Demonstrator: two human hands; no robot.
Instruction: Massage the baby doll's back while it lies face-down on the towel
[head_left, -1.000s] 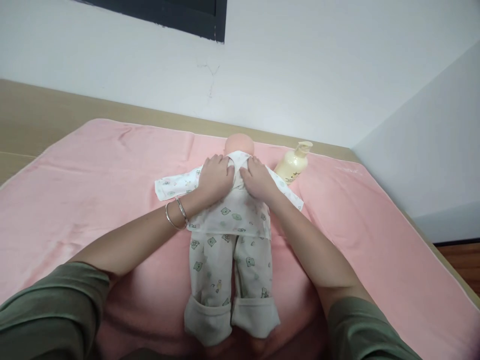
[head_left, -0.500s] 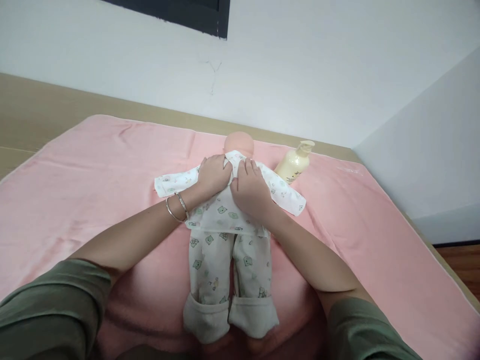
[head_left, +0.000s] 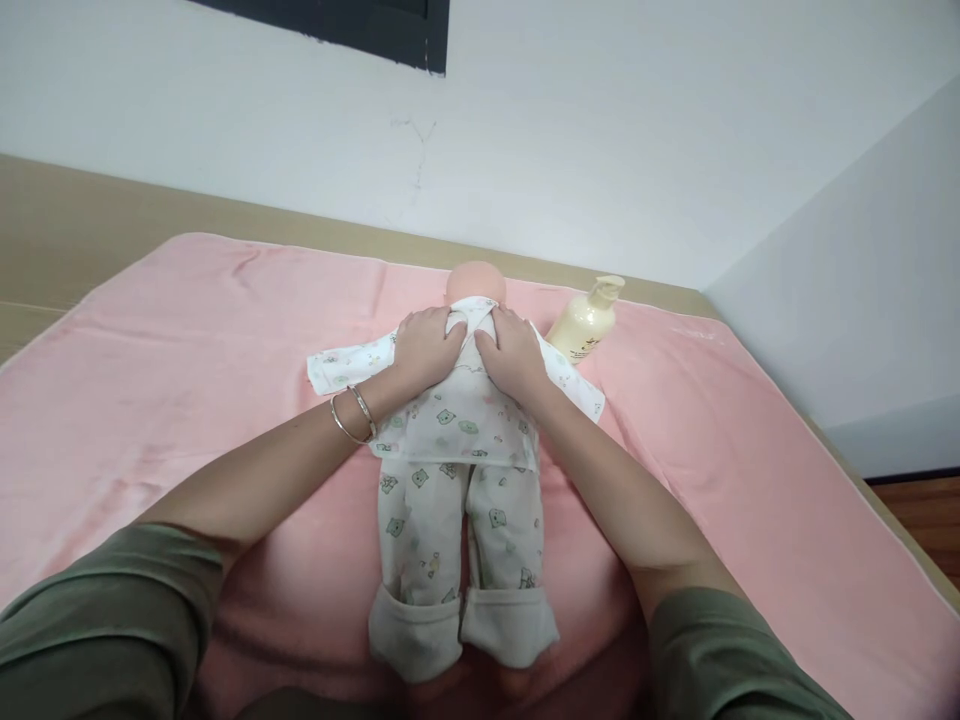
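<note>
Hands [head_left: 429,350] [head_left: 517,355] lie wider apart on the shirt [head_left: 465,425] than just before.

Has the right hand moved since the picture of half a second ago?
Yes: against the unmoved bottle, the right hand has shifted slightly rightward and forward, closer to it.

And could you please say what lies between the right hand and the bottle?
The head view shows a shirt sleeve between the right hand and bottle.
</note>
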